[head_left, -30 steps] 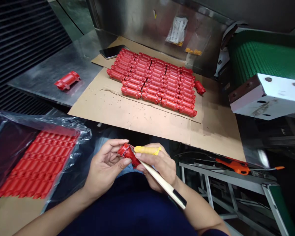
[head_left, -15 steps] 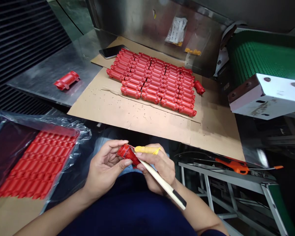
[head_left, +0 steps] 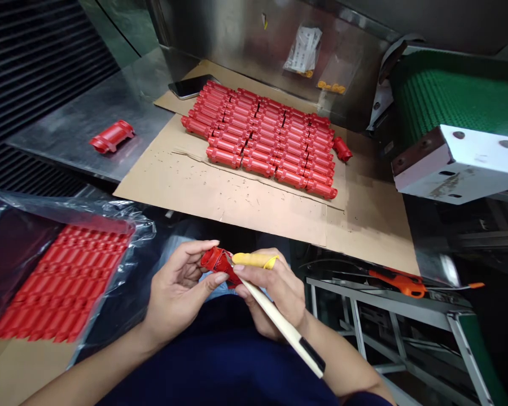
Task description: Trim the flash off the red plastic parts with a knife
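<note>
My left hand (head_left: 178,293) pinches a small red plastic part (head_left: 218,264) between thumb and fingers, low in the middle of the view. My right hand (head_left: 275,290) grips a cream-handled knife (head_left: 281,327) with a dark end, its tip against the red part. A yellow finger cot (head_left: 254,260) covers that hand's index finger, which rests along the part. Both hands hover over my lap in dark blue cloth.
Rows of red parts (head_left: 265,138) lie on a cardboard sheet (head_left: 220,197) on the steel table. One red part (head_left: 111,136) lies apart at the left, another (head_left: 342,149) at the right. A plastic bag (head_left: 59,276) with red parts, phone (head_left: 188,86), green conveyor (head_left: 449,96), orange tool (head_left: 400,282).
The hands stay almost still on the red part. The knife handle tilts slightly lower and the view shifts a little.
</note>
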A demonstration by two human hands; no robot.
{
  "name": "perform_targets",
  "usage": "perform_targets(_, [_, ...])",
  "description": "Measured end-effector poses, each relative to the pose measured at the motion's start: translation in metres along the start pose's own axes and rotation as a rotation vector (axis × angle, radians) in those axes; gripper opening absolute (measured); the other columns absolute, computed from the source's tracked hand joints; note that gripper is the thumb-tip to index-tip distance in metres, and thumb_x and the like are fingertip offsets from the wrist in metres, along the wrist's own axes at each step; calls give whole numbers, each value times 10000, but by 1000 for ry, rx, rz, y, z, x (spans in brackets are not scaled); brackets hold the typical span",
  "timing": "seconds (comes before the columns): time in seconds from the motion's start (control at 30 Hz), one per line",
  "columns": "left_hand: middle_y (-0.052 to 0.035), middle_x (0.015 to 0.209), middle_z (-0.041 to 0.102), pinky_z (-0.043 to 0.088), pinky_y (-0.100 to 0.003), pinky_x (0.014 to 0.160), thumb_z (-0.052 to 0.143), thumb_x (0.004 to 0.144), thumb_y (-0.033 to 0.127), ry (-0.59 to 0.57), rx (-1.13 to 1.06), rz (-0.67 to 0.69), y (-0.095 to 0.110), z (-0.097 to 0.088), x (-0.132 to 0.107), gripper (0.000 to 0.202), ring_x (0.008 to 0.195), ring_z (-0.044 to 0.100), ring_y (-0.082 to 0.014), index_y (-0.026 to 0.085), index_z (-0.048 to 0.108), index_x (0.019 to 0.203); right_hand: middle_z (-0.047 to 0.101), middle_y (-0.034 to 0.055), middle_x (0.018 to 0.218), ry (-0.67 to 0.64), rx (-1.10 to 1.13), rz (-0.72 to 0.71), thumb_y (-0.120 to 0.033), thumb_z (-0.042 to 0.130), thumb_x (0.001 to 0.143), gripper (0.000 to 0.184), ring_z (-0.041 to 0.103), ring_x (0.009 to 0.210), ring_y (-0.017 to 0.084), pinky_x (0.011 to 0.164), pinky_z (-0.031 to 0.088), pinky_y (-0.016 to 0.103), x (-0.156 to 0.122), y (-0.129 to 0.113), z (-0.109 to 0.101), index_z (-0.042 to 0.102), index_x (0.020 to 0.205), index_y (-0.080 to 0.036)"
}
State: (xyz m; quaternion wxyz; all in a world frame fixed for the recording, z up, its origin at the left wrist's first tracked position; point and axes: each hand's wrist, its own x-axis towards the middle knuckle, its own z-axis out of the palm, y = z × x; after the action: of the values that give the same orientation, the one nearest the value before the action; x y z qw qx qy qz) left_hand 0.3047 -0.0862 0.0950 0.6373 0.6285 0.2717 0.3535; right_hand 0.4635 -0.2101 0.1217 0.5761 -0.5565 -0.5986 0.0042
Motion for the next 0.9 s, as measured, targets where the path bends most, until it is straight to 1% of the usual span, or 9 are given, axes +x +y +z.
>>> perform_targets(0.1, [-36, 1097, 867, 684, -190, 866, 922, 857, 140, 0, -28, -20, 1, 0, 0, 445, 952, 861, -173, 244, 772, 1263, 812, 179, 1170, -4, 10, 2, -136, 681, 1053, 323, 802, 1048, 275, 898, 704, 470, 0, 2, 2, 703, 1375, -155])
perform_targets(0.27, [-42, 1098, 867, 690, -198, 851, 923, 862, 152, -11, -27, -19, 0, 0, 1, 446, 942, 861, -179, 244, 772, 1271, 815, 168, 1174, -4, 9, -3, -131, 684, 1048, 336, 807, 1042, 270, 900, 705, 457, 0, 3, 4, 701, 1382, -162])
perform_targets(0.37, [-61, 1110, 862, 702, -230, 847, 924, 869, 180, -4, 2, -8, -2, -1, 0, 443, 946, 861, -200, 228, 762, 1279, 811, 164, 1167, -18, 21, 27, -136, 687, 1043, 319, 801, 1070, 276, 932, 695, 463, 1, 3, 3, 701, 1361, -161])
perform_targets(0.47, [-84, 1129, 856, 719, -292, 859, 929, 867, 215, 13, 61, 26, -5, -1, -1, 449, 951, 862, -234, 207, 749, 1279, 801, 166, 1207, -82, 49, 79, -170, 674, 1053, 302, 773, 1173, 291, 1017, 673, 511, 0, 4, 2, 666, 1355, -173])
perform_targets(0.53, [-78, 1109, 851, 722, -317, 872, 929, 863, 213, 28, 98, 64, -7, 0, -2, 442, 944, 858, -238, 207, 747, 1265, 796, 166, 1245, -138, 18, 54, -169, 664, 1059, 324, 751, 1226, 294, 1084, 648, 558, -1, 6, 2, 635, 1382, -183])
perform_targets(0.63, [-48, 1074, 843, 708, -292, 890, 939, 836, 164, 58, 107, 112, -7, 2, -3, 453, 939, 849, -211, 230, 749, 1241, 797, 152, 1248, -185, -110, -42, -130, 688, 1046, 389, 742, 1239, 290, 1156, 607, 609, -4, 10, 5, 623, 1424, -196])
perform_targets(0.73, [-30, 1050, 844, 707, -278, 864, 960, 806, 150, 85, 83, 98, -4, 3, -3, 473, 914, 848, -203, 246, 748, 1217, 795, 157, 1245, -191, -176, -90, -85, 709, 1022, 430, 742, 1236, 288, 1183, 594, 615, -6, 11, 7, 630, 1433, -181])
perform_targets(0.83, [-21, 1004, 846, 702, -253, 798, 975, 800, 164, 82, 38, 41, -3, 1, -1, 468, 853, 847, -196, 247, 749, 1200, 787, 143, 1285, -131, -57, -19, -131, 666, 1060, 366, 740, 1258, 281, 1170, 598, 622, -7, 11, 5, 638, 1412, -227])
perform_targets(0.9, [-21, 1008, 843, 683, -218, 766, 961, 825, 161, 47, -39, -12, -3, -2, 1, 447, 839, 838, -174, 253, 754, 1210, 794, 128, 1281, -78, 112, 135, -239, 648, 1103, 233, 755, 1252, 273, 1125, 627, 587, -9, 10, 1, 660, 1335, -258])
